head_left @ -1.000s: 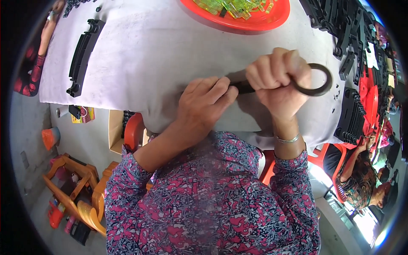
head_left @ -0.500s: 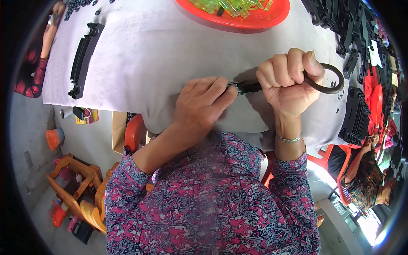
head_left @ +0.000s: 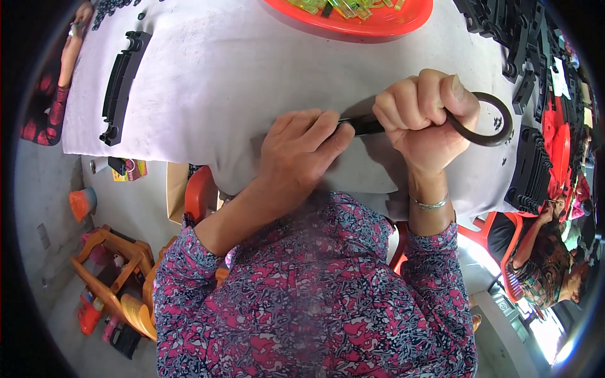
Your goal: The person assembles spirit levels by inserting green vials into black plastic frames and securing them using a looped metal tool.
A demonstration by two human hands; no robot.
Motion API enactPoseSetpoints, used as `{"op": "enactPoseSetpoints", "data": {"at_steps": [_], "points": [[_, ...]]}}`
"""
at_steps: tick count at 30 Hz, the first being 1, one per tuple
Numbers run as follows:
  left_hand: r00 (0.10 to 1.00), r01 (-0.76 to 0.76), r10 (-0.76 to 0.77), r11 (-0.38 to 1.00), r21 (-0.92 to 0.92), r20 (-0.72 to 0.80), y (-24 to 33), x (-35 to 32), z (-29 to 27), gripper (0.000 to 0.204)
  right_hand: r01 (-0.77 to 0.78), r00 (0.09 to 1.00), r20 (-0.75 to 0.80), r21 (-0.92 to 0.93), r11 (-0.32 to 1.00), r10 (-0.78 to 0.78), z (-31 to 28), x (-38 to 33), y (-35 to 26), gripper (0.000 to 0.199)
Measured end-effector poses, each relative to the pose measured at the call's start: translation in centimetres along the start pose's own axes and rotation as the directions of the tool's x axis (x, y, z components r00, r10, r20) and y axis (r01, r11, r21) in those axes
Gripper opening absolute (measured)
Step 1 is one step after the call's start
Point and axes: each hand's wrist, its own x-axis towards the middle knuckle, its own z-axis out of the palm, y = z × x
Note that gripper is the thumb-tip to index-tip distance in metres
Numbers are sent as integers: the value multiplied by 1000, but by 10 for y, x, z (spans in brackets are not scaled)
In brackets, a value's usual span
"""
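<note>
My left hand point(head_left: 301, 146) is closed around one end of a long black plastic part point(head_left: 363, 125), most of it hidden under the fingers. To its right, my right hand point(head_left: 427, 120) makes a fist round a dark tool with a large ring handle point(head_left: 501, 130), and the ring sticks out past the thumb. The tool's working end is hidden in the fist, so I cannot tell whether it touches the black part. Both hands are just over the near edge of the cloth-covered table point(head_left: 208, 94).
A red plate point(head_left: 378, 29) of yellow-green clear pieces sits at the far side. One black plastic strip point(head_left: 124, 88) lies at the left. Piled black parts point(head_left: 520, 38) and a stacked row point(head_left: 528, 170) are at the right. Other people sit on both sides.
My right hand has shifted slightly left, toward my left hand, and the black part between them shows a different face. The grip of both hands stays the same.
</note>
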Motion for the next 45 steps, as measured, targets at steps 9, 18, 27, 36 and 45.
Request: {"op": "enactPoseSetpoints", "data": {"at_steps": [9, 18, 27, 36, 45], "points": [[999, 9, -8, 1000, -14, 33, 0, 1, -1, 29, -12, 1000, -9, 39, 999, 12, -4, -1, 1, 48], [997, -40, 39, 999, 29, 62, -6, -1, 1, 30, 32, 994, -104, 119, 992, -20, -4, 1, 5, 43], [997, -72, 72, 997, 28, -22, -7, -2, 6, 28, 73, 992, -110, 77, 994, -65, -6, -1, 7, 43], [993, -62, 63, 998, 15, -98, -7, -4, 7, 33, 219, 975, -61, 151, 964, -212, -10, -13, -4, 43], [992, 62, -63, 998, 11, 106, 9, 20, -10, 43, 328, 943, 19, 136, 935, -334, -13, -53, -50, 40]]}}
